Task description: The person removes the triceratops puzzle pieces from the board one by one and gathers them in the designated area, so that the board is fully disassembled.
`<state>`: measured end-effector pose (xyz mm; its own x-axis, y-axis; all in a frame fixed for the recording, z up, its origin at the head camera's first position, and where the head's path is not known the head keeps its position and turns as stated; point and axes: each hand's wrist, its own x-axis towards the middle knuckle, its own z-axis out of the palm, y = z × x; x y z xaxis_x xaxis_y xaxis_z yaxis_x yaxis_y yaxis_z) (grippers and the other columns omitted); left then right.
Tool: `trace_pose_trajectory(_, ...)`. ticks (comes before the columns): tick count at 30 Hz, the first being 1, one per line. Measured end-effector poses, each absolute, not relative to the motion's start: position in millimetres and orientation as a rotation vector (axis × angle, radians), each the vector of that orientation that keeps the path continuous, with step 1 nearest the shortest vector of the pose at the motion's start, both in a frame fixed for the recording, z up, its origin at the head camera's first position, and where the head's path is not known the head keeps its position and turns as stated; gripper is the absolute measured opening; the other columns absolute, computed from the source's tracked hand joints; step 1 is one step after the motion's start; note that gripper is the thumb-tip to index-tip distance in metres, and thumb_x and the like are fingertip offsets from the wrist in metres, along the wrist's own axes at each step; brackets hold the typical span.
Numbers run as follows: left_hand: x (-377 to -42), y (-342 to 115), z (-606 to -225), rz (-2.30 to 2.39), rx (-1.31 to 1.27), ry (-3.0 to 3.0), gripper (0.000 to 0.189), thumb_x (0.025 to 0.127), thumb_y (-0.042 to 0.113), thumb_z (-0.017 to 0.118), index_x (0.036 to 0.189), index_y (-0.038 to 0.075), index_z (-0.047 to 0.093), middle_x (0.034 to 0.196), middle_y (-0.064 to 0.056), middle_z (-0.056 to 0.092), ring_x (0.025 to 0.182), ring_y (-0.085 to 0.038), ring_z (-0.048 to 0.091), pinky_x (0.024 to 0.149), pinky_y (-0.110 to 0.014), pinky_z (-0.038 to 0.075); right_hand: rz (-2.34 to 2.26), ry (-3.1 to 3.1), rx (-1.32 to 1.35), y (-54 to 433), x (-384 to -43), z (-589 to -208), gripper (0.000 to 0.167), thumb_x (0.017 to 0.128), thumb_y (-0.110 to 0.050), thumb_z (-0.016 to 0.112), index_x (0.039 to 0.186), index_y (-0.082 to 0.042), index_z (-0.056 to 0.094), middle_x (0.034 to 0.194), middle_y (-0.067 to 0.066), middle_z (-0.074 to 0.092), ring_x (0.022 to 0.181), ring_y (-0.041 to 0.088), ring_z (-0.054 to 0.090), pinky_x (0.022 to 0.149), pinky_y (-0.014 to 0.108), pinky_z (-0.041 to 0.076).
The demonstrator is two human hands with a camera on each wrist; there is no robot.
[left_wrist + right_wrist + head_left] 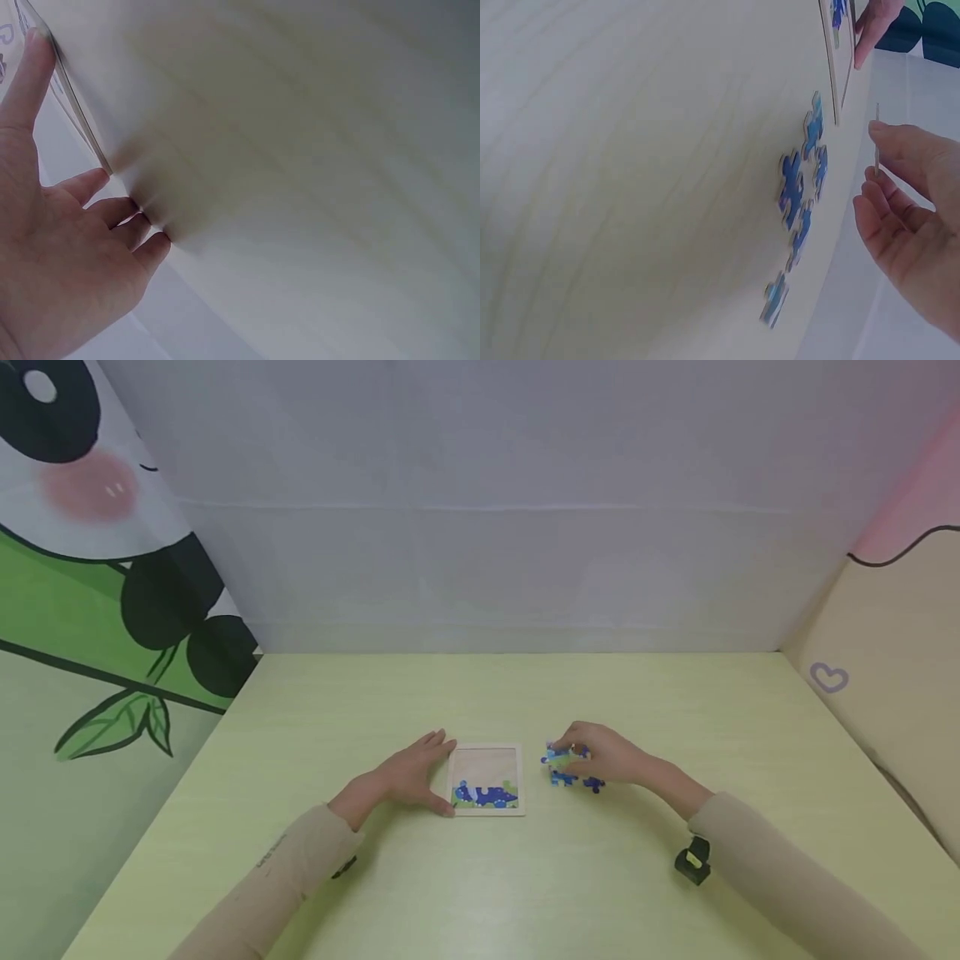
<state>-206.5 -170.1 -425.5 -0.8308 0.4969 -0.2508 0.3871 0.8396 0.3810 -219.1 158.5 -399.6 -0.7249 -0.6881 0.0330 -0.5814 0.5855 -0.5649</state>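
Note:
A square wooden puzzle tray [487, 767] lies on the table, with joined blue and green puzzle pieces [486, 797] along its near side; its upper part shows bare wood. My left hand [408, 774] rests against the tray's left side, thumb at the near corner and fingers spread toward the far one. Between thumb and fingertips, my right hand [611, 755] pinches a thin puzzle piece [877, 142], seen edge-on above the table in the right wrist view. Under that hand, right of the tray, lie several loose blue puzzle pieces [791, 191], partly hidden in the head view.
The pale wood-grain table [480, 885] reaches back to a grey-white cloth wall [480, 577]. Printed panels stand at both sides, a cartoon one [112, 610] on the left. A black wrist device [693, 861] sits by the right sleeve.

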Motion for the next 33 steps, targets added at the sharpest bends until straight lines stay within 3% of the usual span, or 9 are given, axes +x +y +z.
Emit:
trace_pose_trajectory(7,-207,-171,-427,0.434,0.680,2.687,0.108,0.061,0.054,0.076,0.143,0.006,0.024,0.150,-0.017,0.012,0.138,-0.032,0.007,0.109,-0.048,0.016,-0.838,2.673,-0.983,198,-213,-411,0.030,0.080,-0.007,0.066,0.109,0.002,0.063,0.098,0.007,0.060,0.084,0.020,0.056,0.069,0.032,0.050)
trace_pose_trajectory(15,-207,-171,-428,0.439,0.683,2.691,0.107,0.061,0.054,0.076,0.143,0.006,0.025,0.150,-0.016,0.012,0.138,-0.032,0.007,0.109,-0.048,0.016,-0.873,2.705,-0.935,230,-207,-419,0.029,0.077,-0.003,0.067,0.105,0.006,0.063,0.091,0.007,0.060,0.079,0.018,0.057,0.064,0.026,0.049)
trace_pose_trajectory(33,-205,-170,-426,0.441,0.654,2.694,0.107,0.062,0.053,0.076,0.144,0.008,0.024,0.150,-0.015,0.011,0.138,-0.031,0.006,0.110,-0.048,0.015,-0.929,2.685,-0.886,244,-205,-430,0.028,0.077,-0.004,0.068,0.104,0.002,0.065,0.092,0.004,0.058,0.080,0.016,0.053,0.067,0.026,0.049)
